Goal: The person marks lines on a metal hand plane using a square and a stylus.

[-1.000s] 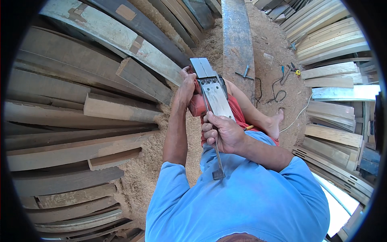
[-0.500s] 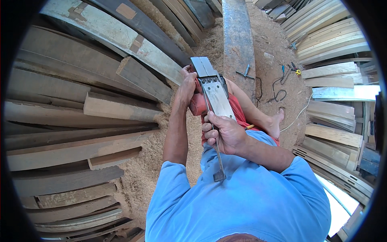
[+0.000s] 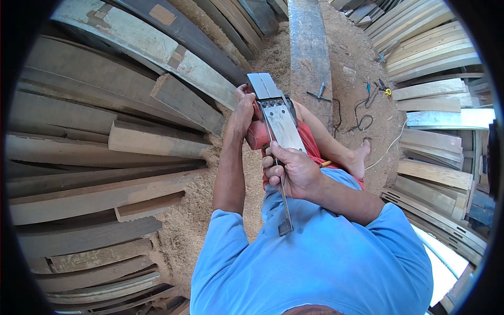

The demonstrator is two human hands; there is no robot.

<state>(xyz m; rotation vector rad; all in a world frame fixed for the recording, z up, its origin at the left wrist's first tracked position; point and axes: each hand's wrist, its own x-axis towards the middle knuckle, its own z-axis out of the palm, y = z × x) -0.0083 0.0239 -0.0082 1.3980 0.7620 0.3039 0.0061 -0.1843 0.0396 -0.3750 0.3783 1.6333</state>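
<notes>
A red electric hand planer [image 3: 285,128] lies upside down over my lap, its silver metal sole facing up and its plates split by the cutter gap. My left hand [image 3: 243,114] is wrapped around the planer's left side near its far end; part of its fingers is hidden behind the body. In my right hand [image 3: 295,172], closed at the near end of the sole, is a thin metal bar [image 3: 286,205]. The bar runs along the sole's left edge toward the cutter gap, and its wider, dark end hangs near my blue shirt.
Stacked timber boards [image 3: 100,142] line the left side, and more planks [image 3: 430,47] stand at the right. A long plank [image 3: 310,47] stretches away ahead. A T-shaped tool [image 3: 319,93], a dark cord [image 3: 362,118] and yellow-handled scissors or pliers [image 3: 387,92] lie beyond my leg. Sawdust covers the ground.
</notes>
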